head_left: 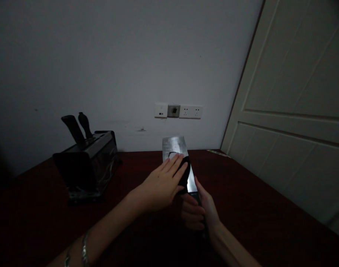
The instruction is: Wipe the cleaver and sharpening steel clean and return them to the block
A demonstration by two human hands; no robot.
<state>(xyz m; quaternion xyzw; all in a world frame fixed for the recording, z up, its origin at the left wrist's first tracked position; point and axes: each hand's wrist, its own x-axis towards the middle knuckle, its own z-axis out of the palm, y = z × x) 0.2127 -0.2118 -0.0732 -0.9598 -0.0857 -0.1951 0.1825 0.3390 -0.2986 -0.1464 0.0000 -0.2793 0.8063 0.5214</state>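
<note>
A cleaver (173, 144) with a broad, shiny blade is held up at the middle of the view, its blade pointing away from me. Around its dark handle, the fingers of my right hand (209, 211) are closed, with the thumb along the side near the base of the blade. My left hand (162, 185) presses a black cloth (186, 170) flat against the blade, fingers together and the thumb at the cloth's lower edge. Part of the cloth and of the blade is hidden beneath the left fingers.
A dark knife block (87, 159) with two black handles sticking out stands on the left of the dark red table (141, 167). Behind is a wall with sockets and switches (178, 111). A pale panelled door (292, 111) borders the table's right side.
</note>
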